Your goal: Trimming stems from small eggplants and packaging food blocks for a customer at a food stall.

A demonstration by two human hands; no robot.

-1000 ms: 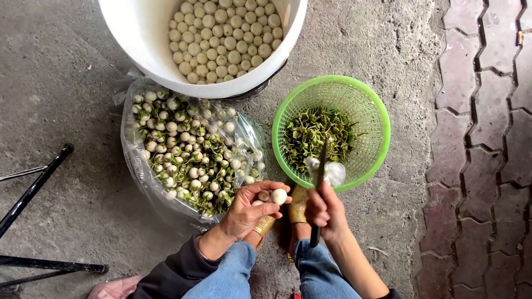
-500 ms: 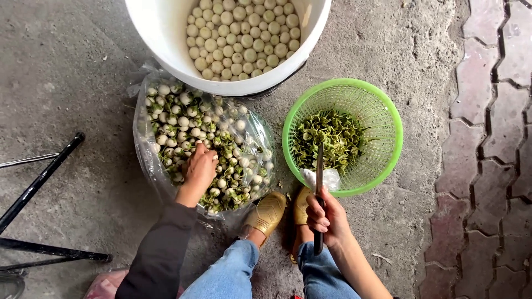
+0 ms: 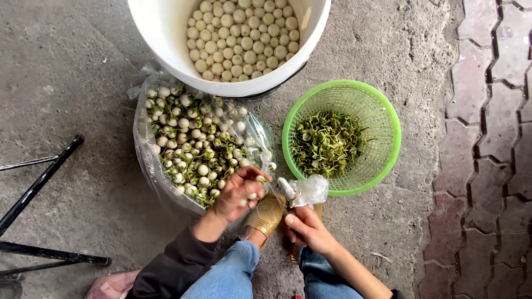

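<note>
A clear plastic bag (image 3: 145,166) lies open on the concrete, full of small round white eggplants (image 3: 194,138) with green caps. My left hand (image 3: 235,195) is at the bag's near right edge, its fingers closed on one small eggplant (image 3: 252,195). Just right of it, my right hand (image 3: 308,228) grips a knife (image 3: 303,191) whose upper part is wrapped in white plastic; the blade is hard to see. The two hands are close together above my gold shoes (image 3: 267,214).
At the top stands a white bucket (image 3: 166,50) holding several capless white eggplants. A green plastic basket (image 3: 382,116) with cut green caps sits to the right. Black metal rods (image 3: 39,178) lie at the left. Brick paving (image 3: 487,155) runs along the right.
My left hand reached into the bag, took an eggplant and came back toward the right hand. My right hand brought the knife down from over the green basket.
</note>
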